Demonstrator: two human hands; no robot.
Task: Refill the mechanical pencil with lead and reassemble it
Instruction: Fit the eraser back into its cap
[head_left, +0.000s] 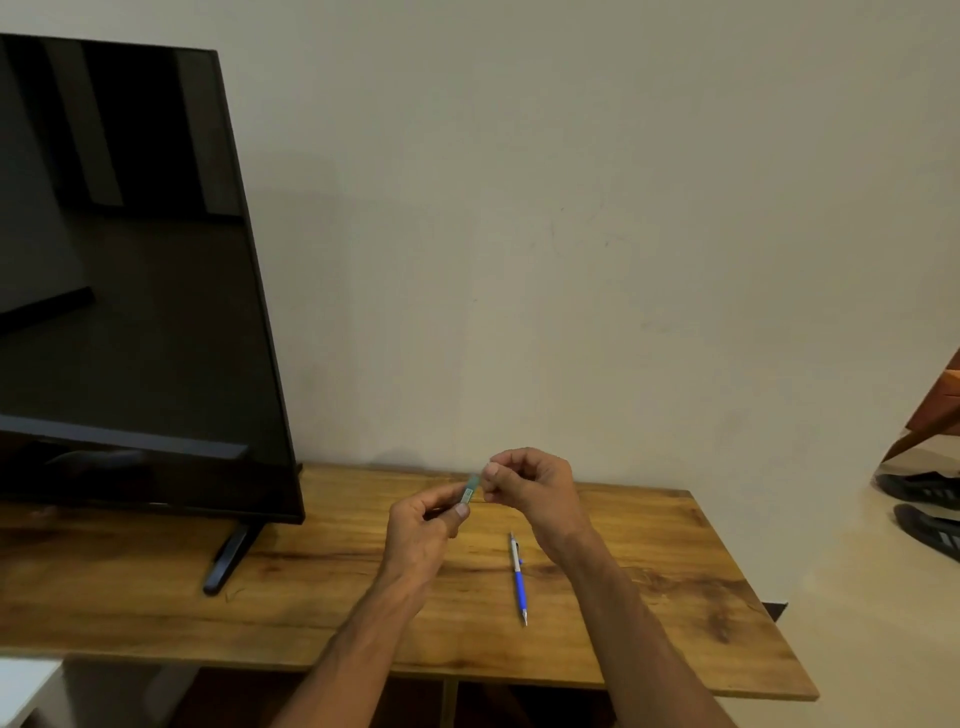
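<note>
1 wooden table, black TV, beige wall.

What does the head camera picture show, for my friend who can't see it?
Two hands hold a small green lead case above a wooden table: the left hand grips it, the right hand pinches its top. A blue mechanical pencil lies below, beside a dark TV.

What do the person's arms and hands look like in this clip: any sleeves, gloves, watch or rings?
Both forearms are bare as far as the frame shows, with no sleeves in view. The left hand and right hand wear no gloves. No watch, bracelet or ring shows on either wrist or on the visible fingers. Nails look short and unpainted.
</note>
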